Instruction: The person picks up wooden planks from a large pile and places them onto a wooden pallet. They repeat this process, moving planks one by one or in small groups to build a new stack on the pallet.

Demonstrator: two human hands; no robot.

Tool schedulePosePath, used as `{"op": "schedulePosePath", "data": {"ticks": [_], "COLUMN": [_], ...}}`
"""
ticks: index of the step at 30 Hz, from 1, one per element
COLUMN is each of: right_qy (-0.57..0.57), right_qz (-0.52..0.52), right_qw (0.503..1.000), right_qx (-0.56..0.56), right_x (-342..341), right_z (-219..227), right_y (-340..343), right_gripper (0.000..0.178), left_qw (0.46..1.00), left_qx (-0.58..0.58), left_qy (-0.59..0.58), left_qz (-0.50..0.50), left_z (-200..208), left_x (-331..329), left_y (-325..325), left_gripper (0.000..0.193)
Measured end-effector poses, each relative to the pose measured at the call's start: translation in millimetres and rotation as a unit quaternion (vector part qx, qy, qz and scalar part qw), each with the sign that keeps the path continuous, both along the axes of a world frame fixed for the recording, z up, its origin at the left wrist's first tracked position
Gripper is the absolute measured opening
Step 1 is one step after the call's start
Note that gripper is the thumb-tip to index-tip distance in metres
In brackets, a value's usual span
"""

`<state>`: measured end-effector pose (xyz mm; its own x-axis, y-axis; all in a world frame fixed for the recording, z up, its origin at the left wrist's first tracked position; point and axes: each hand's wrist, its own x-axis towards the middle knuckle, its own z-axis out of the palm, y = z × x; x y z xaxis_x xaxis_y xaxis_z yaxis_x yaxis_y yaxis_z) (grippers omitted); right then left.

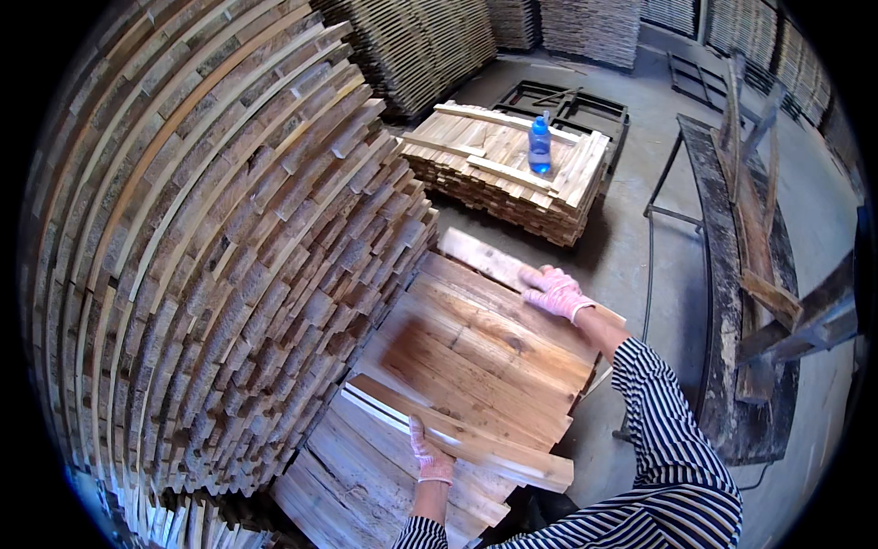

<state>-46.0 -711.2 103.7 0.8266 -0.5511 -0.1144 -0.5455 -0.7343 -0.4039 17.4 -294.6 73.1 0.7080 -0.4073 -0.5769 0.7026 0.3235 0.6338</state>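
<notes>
My left hand (432,455), in a pink-and-white glove, is closed on a pair of narrow wooden boards (498,448) lying across the near part of a low layer of planks (476,339). Its thumb shows against the boards, while the other fingers are mostly hidden. At the far side of the layer, my right hand (556,293), gloved alike, grips a pale wooden board (480,255) along the edge. That board looks slightly blurred. The planks between my hands lie side by side, with a dark brown patch on some.
A tall wall of stacked boards (247,247) rises at left. Beyond the layer stands a lower board stack (512,197) with a blue bottle (540,146) on top. A dark metal cart frame (572,105) sits behind it. A long worn bench (732,302) with loose timber stands at right.
</notes>
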Motion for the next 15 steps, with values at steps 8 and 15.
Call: {"op": "schedulePosePath", "data": {"ticks": [8,15], "right_qy": [0.047,-0.014], "right_qz": [0.038,0.339], "right_qw": [0.997,0.88], "right_qx": [-0.04,0.333], "right_x": [42.6,26.6], "right_z": [4.4,40.7], "right_y": [5.2,219.2], "right_gripper": [0.042,0.091], "left_qw": [0.995,0.99], "left_qx": [-0.06,-0.055], "left_qy": [0.069,0.014], "left_qz": [0.034,0.131], "left_z": [36.7,27.1], "left_x": [3.0,10.5], "left_y": [-10.3,-18.7], "left_gripper": [0.066,0.051]}}
